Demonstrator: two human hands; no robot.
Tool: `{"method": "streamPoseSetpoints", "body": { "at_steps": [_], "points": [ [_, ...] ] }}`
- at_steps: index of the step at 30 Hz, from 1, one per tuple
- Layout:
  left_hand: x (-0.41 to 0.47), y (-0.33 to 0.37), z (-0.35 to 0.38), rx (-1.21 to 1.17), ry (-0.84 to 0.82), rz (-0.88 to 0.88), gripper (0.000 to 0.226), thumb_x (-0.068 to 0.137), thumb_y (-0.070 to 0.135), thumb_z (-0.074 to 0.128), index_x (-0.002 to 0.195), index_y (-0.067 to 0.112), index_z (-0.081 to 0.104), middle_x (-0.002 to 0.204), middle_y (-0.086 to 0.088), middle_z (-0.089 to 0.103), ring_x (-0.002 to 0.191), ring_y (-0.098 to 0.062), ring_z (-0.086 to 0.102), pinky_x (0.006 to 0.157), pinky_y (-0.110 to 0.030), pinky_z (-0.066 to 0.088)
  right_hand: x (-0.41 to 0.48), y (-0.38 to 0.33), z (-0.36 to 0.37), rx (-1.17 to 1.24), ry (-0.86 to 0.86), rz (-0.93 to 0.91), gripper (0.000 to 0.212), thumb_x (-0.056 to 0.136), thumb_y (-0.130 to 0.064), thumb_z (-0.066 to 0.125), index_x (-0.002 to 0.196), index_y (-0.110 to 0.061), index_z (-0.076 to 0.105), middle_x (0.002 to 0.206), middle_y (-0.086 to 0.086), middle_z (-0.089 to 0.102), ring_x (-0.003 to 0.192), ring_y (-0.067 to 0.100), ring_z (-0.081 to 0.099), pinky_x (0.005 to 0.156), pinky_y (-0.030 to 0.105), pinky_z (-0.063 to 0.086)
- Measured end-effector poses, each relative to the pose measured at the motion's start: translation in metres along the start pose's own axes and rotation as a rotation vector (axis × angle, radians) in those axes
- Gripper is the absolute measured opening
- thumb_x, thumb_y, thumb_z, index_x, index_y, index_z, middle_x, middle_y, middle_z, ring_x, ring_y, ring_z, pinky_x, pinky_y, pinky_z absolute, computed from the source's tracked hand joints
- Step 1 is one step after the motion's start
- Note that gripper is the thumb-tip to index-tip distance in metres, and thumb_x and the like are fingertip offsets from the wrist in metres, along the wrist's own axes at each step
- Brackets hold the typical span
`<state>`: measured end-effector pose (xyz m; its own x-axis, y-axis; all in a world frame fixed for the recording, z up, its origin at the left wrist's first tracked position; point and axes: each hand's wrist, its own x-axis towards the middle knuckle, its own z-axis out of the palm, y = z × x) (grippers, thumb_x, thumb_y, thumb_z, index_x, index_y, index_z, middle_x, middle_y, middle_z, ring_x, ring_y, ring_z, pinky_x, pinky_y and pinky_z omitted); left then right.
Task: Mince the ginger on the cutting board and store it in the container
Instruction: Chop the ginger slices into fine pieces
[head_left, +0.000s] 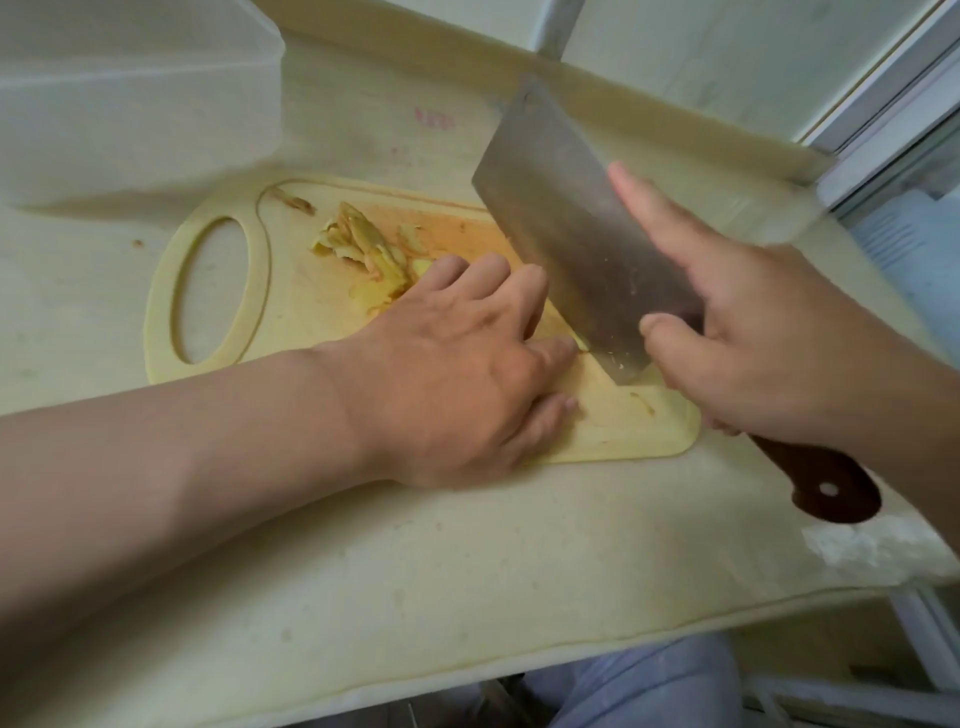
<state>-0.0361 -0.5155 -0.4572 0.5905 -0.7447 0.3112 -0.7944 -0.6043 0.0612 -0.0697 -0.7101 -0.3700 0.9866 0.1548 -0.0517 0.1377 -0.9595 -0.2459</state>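
A pale yellow cutting board (291, 291) with an oval handle hole lies on the counter. Sliced ginger (363, 249) is piled near its middle. My left hand (457, 364) rests on the board with curled fingers, covering ginger under its fingertips right beside the blade. My right hand (753, 338) grips a steel cleaver (576, 234) by its dark wooden handle (826, 483), index finger stretched along the blade's side. The cleaver's lower corner touches the board next to my left fingers.
A translucent plastic container (140, 98) stands at the back left of the cream counter (467, 571). A white window frame (893, 119) runs along the right. The counter's front edge is near my legs (639, 686).
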Motion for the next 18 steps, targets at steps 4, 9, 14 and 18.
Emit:
{"method": "streamPoseSetpoints", "body": {
  "at_steps": [4,9,14,18],
  "points": [
    [0.000,-0.001,0.001,0.002,0.006,0.004,0.064,0.095,0.056,0.017,0.121,0.020,0.063,0.101,-0.009,0.046,0.084,-0.022,0.027,0.079,-0.042,0.036,0.023,-0.008,-0.004,0.008,-0.086,0.011,0.093,0.094,-0.008,0.048,0.159,-0.060,0.005,0.060,-0.008,0.068,0.040,0.015,0.064,0.047,0.033,0.059],
    [0.000,0.000,0.001,0.006,0.009,0.004,0.063,0.095,0.056,0.019,0.120,0.021,0.064,0.100,-0.009,0.047,0.084,-0.025,0.036,0.080,-0.043,0.040,0.015,-0.005,0.002,0.063,0.034,0.003,0.093,0.094,-0.007,0.049,0.160,-0.057,0.007,0.057,-0.002,0.068,0.042,0.017,0.064,0.052,0.034,0.059],
    [0.000,0.000,0.000,0.009,-0.002,0.005,0.065,0.095,0.056,0.016,0.120,0.020,0.064,0.101,-0.009,0.047,0.085,-0.026,0.038,0.080,-0.043,0.038,-0.013,0.004,0.011,0.101,0.123,0.016,0.093,0.098,-0.011,0.053,0.155,-0.064,0.002,0.066,0.017,0.070,0.048,0.026,0.063,0.055,0.041,0.054],
    [0.000,0.000,-0.001,0.008,-0.001,0.003,0.066,0.094,0.056,0.015,0.121,0.021,0.064,0.101,-0.009,0.047,0.085,-0.025,0.037,0.080,-0.043,0.038,-0.014,0.005,0.007,0.080,0.078,-0.005,0.092,0.098,-0.011,0.051,0.155,-0.065,0.003,0.057,0.014,0.065,0.045,0.026,0.061,0.052,0.040,0.052]
  ]
}}
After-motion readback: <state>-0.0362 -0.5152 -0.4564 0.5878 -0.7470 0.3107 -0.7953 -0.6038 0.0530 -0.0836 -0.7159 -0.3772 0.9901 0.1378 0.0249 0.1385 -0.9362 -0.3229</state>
